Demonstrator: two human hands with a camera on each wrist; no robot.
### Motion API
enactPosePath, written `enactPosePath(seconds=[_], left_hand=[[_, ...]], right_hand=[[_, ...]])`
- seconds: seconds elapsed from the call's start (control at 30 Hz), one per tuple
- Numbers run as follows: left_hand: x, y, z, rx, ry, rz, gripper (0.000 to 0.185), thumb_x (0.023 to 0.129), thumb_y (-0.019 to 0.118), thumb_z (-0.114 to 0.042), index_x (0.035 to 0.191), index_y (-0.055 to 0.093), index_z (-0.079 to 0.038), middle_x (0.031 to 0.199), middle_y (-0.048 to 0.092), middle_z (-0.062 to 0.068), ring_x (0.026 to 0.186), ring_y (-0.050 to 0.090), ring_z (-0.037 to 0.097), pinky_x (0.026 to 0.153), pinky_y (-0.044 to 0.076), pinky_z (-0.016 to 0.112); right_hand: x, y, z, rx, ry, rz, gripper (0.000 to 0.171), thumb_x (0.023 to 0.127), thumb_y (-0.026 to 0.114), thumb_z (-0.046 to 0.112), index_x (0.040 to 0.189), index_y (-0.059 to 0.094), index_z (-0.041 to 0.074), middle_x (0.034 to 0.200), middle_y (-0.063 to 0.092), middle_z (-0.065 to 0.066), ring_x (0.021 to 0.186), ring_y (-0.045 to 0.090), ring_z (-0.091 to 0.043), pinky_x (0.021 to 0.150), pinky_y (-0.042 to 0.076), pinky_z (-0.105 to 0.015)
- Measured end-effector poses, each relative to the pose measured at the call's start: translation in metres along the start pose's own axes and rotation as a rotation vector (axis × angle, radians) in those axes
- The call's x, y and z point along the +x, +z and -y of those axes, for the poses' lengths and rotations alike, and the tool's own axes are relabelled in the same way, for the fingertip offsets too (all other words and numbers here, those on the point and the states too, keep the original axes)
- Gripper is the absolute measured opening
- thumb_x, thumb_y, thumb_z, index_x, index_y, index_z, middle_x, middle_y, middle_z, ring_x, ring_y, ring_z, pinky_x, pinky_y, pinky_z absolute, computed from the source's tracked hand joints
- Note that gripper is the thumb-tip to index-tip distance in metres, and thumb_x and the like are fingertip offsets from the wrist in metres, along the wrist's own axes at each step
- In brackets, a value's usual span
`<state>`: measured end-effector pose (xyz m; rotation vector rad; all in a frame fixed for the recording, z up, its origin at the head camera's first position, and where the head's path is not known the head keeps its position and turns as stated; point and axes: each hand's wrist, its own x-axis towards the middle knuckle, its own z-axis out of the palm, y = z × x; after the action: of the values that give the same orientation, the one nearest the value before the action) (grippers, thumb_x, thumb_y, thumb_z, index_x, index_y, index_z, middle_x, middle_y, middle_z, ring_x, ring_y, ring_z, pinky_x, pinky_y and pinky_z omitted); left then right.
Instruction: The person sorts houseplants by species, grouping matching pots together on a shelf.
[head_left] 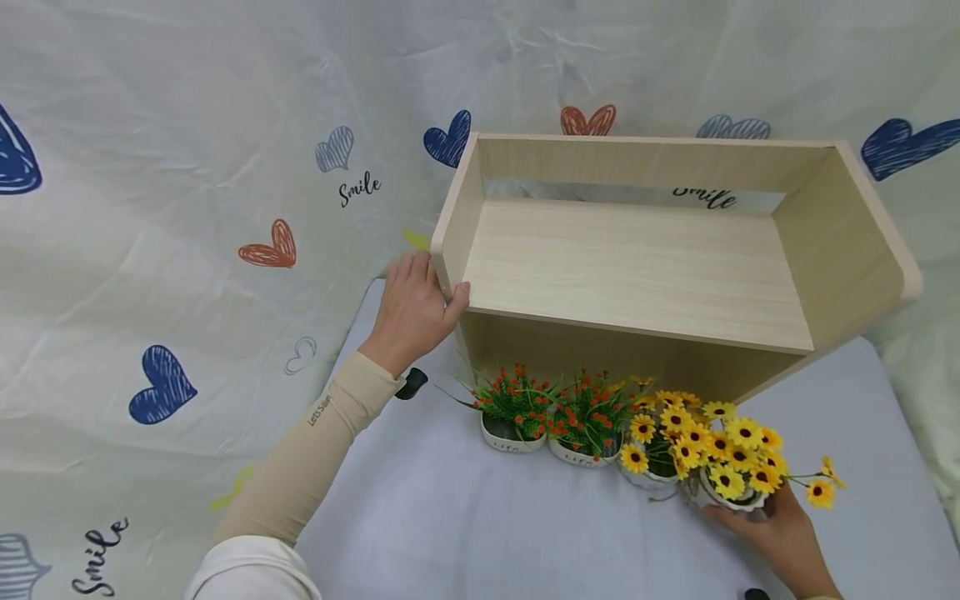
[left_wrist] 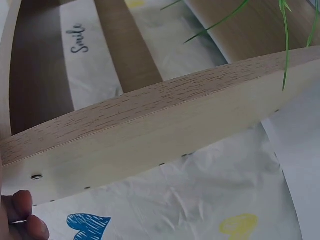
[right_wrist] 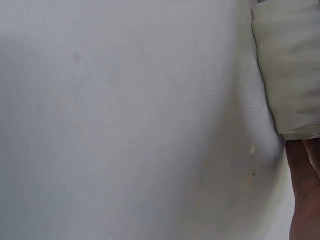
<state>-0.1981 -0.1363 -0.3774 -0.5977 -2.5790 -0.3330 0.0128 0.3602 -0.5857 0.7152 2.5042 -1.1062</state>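
Rightmost flowerpot (head_left: 741,462) | right hand (head_left: 786,533) curled round it, seemingly | left hand (head_left: 415,310) grips wooden shelf (head_left: 637,267)

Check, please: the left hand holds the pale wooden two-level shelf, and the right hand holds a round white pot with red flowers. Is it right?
Only the colour red is wrong. The head view shows the left hand holding the pale wooden two-level shelf, and the right hand holding a round white pot with yellow flowers.
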Motion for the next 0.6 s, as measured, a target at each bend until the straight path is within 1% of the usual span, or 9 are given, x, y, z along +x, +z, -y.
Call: enactPosePath(seconds=[0.2, 0.37, 0.47, 0.6], left_hand=[[0.0003, 0.0004, 0.0006, -0.008, 0.01, 0.027, 0.044, 0.102, 0.044, -0.04, 0.115, 0.054, 0.001, 0.092, 0.055, 0.015, 0.081, 0.044, 0.03, 0.074, 0.034, 0.039], [-0.0004, 0.0004, 0.0013, 0.009, 0.02, 0.011, 0.043, 0.101, 0.045, -0.04, 0.109, 0.056, 0.001, 0.091, 0.056, 0.015, 0.081, 0.046, 0.031, 0.073, 0.036, 0.04], [-0.001, 0.0006, 0.0025, 0.01, 0.021, 0.016, 0.044, 0.101, 0.045, -0.039, 0.112, 0.056, 0.002, 0.093, 0.057, 0.015, 0.083, 0.047, 0.031, 0.074, 0.037, 0.04], [-0.0009, 0.0017, 0.0035, 0.004, 0.024, 0.03, 0.045, 0.102, 0.044, -0.039, 0.115, 0.056, 0.003, 0.094, 0.057, 0.016, 0.084, 0.047, 0.031, 0.075, 0.037, 0.04]], right_hand=[[-0.0039, 0.0028, 0.0012, 0.083, 0.009, -0.026, 0.13, 0.08, 0.086, 0.049, 0.165, -0.001, 0.002, 0.168, 0.014, -0.035, 0.151, 0.025, -0.058, 0.119, 0.026, -0.071], [-0.0065, 0.0034, -0.0008, 0.122, -0.033, -0.03, 0.126, 0.083, 0.084, 0.045, 0.165, -0.002, 0.003, 0.169, 0.011, -0.035, 0.152, 0.02, -0.061, 0.118, 0.022, -0.075], [-0.007, 0.0048, -0.0021, 0.154, -0.061, -0.052, 0.124, 0.083, 0.085, 0.042, 0.166, -0.001, 0.005, 0.17, 0.011, -0.033, 0.151, 0.021, -0.06, 0.118, 0.021, -0.075], [-0.0074, 0.0077, -0.0039, 0.203, -0.075, -0.075, 0.124, 0.083, 0.086, 0.037, 0.167, -0.001, 0.011, 0.173, 0.008, -0.028, 0.155, 0.018, -0.055, 0.121, 0.018, -0.071]])
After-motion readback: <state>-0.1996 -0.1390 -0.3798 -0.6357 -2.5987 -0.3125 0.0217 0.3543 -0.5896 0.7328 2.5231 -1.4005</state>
